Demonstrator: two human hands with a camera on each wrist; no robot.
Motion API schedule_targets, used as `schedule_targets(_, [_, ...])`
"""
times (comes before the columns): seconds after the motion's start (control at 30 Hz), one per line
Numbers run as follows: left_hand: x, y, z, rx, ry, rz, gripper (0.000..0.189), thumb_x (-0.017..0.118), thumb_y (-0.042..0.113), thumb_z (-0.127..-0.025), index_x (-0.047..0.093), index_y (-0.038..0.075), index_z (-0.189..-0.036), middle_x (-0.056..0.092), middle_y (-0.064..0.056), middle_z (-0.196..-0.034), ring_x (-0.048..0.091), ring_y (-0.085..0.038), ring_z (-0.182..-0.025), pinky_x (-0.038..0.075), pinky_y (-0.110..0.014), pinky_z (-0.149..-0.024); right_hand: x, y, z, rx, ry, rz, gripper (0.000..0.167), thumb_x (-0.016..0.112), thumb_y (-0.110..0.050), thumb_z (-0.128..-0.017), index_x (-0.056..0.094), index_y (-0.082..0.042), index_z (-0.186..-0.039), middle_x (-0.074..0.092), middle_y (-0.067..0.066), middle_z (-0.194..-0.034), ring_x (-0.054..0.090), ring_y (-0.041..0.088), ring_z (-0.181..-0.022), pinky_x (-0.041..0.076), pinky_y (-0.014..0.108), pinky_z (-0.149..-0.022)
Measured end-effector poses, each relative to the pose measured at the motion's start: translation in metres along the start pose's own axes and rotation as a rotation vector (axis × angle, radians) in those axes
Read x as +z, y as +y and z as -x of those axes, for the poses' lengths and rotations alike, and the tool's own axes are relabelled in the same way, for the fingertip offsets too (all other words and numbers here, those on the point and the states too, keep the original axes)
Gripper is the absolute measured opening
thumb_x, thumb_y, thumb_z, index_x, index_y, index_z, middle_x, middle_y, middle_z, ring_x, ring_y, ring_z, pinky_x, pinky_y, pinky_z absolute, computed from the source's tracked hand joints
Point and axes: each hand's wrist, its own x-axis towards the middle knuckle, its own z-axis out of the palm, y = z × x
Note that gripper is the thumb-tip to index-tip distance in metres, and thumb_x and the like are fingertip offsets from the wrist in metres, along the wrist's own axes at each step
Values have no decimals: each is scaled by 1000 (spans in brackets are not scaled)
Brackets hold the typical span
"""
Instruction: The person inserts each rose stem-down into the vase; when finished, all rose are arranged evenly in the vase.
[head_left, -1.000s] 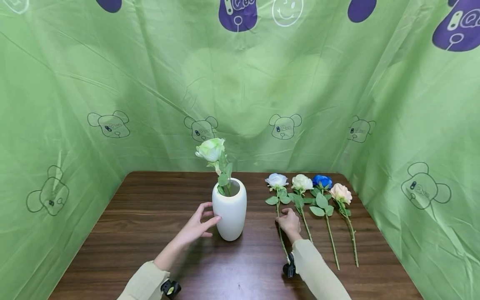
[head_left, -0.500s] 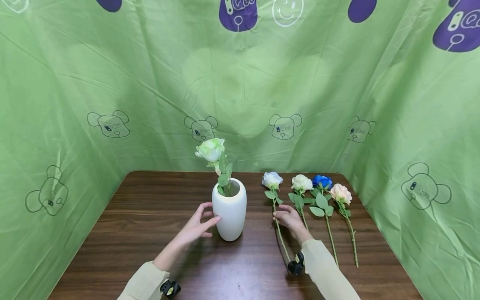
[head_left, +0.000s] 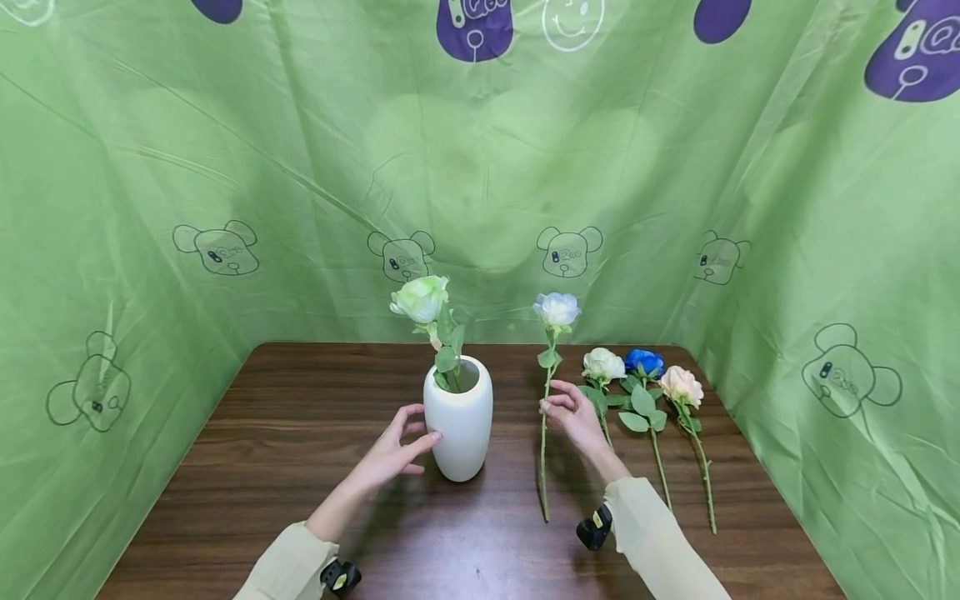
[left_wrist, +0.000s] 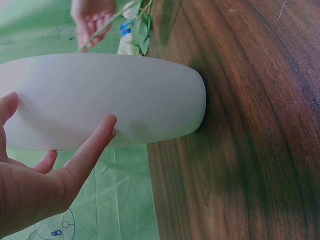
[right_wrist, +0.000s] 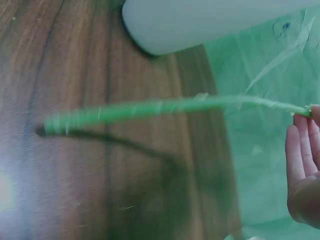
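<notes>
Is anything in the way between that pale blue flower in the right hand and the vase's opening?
Nothing visible stands between the pale blue flower and the white vase. In its opening, the green-white flower takes up part of the left side; the side nearer the right hand looks free.

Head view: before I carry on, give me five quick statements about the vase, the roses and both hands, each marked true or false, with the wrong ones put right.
1. The greenish-white rose is in the white vase. True.
2. The white vase lies on its side. False: it stands upright on the table.
3. The right hand pinches the pale bluish rose by its stem. True.
4. The left hand holds a rose too. False: it touches the white vase.
5. The deep blue rose lies between the cream rose and the peach rose. True.
</notes>
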Motion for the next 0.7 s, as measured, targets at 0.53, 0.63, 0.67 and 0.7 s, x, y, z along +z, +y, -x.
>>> schedule_targets(0.53, [3, 9, 5, -10, -8, 0, 55, 62, 17, -84, 31, 7, -127, 37, -28, -124, 45, -45, -104, 50, -44, -67, 35, -98, 11, -204, 28, -156, 43, 58, 6, -81, 40, 6, -120, 61, 15, -88, 61, 19, -74, 52, 31, -62])
schedule_targets(0.63, [3, 9, 5, -7, -4, -6, 54, 62, 18, -84, 31, 7, -127, 37, -28, -123, 47, -42, -102, 50, -44, -67, 41, -112, 12, -211, 55, -265, 43, 56, 7, -82, 37, 6, -121, 61, 10, -86, 60, 18, -74, 51, 27, -61])
schedule_targets(0.67, [3, 9, 5, -6, -3, -8, 54, 62, 18, -84, 31, 7, -127, 38, -28, -124, 47, -41, -102, 50, -43, -67, 43, -117, 12, -211, 67, -307, 44, 55, 7, -82, 36, 6, -121, 61, 9, -86, 60, 18, -74, 51, 26, -60])
schedule_targets(0.7, [3, 9, 5, -5, -1, -9, 55, 62, 18, -83, 31, 7, -127, 38, -28, -124, 48, -40, -101, 50, -44, -67, 45, -122, 12, -209, 80, -354, 43, 55, 8, -83, 35, 5, -121, 61, 8, -85, 60, 18, -75, 51, 25, -60])
